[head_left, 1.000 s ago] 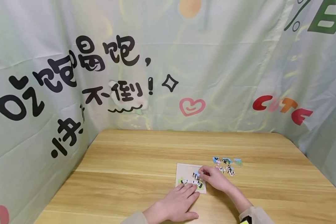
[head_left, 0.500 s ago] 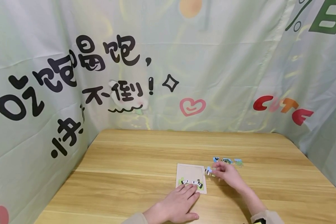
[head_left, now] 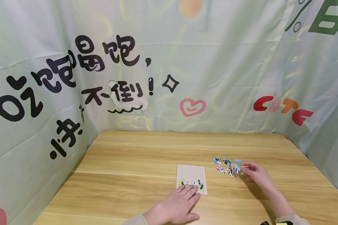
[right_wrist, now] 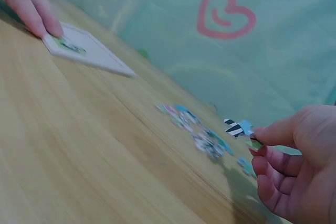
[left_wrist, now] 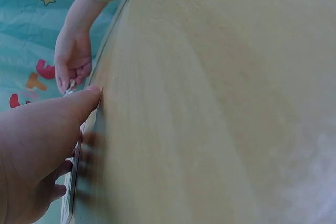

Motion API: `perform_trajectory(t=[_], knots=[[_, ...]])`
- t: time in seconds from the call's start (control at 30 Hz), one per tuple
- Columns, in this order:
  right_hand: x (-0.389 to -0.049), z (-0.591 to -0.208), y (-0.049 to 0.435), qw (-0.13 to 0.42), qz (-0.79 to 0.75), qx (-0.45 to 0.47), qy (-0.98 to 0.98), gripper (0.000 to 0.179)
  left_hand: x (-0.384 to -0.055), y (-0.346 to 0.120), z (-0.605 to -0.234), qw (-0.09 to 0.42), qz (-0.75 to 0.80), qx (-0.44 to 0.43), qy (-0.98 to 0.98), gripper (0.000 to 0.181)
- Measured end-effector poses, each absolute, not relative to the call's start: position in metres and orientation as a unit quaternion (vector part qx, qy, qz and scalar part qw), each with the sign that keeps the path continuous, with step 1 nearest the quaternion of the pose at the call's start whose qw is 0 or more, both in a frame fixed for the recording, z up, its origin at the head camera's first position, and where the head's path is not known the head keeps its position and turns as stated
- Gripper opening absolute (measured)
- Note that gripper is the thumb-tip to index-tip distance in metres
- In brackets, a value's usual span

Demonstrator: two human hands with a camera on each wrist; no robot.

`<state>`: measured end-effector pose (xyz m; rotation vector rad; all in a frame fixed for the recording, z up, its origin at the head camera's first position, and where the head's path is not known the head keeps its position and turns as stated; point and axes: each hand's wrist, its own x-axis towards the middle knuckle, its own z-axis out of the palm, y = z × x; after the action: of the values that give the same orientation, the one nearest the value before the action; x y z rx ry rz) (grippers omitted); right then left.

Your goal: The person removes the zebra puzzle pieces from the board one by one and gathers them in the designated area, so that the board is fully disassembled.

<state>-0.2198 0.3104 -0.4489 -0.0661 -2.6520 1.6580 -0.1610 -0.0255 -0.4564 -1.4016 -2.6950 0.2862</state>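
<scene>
My right hand (head_left: 258, 175) pinches a jigsaw puzzle piece (right_wrist: 237, 128) between thumb and index finger; black-and-white stripes, blue and green show on it. The hand hovers at the right end of the loose puzzle pieces (head_left: 221, 170). Spread flat, my left hand (head_left: 176, 203) rests its fingertips on the near edge of a pale puzzle tray (head_left: 191, 172). Fitted pieces (head_left: 199, 184) with a black-and-white animal and green ground lie along the tray's near side, partly hidden under those fingers. Above them the tray's base is bare.
A wooden table (head_left: 124, 175) carries everything. Printed fabric curtains (head_left: 228, 68) rise at its back and both sides. The loose pieces lie in two rough rows right of the tray, several of them close together.
My right hand has moved from over the tray rightward past the loose pieces, taking the striped puzzle piece off the tray with it. The left hand has stayed in place.
</scene>
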Motion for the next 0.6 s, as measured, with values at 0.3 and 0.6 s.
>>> perform_trajectory(t=[0.3, 0.6], knots=[[-0.223, -0.446, 0.331, -0.008, 0.446, -0.053, -0.893, 0.042, -0.162, -0.026, -0.458, 0.052, 0.097, -0.461, -0.881, 0.069], [-0.228, -0.45, 0.331, 0.027, 0.371, -0.033, -0.927, 0.027, -0.162, -0.027, -0.458, 0.054, 0.098, -0.462, -0.88, 0.068]])
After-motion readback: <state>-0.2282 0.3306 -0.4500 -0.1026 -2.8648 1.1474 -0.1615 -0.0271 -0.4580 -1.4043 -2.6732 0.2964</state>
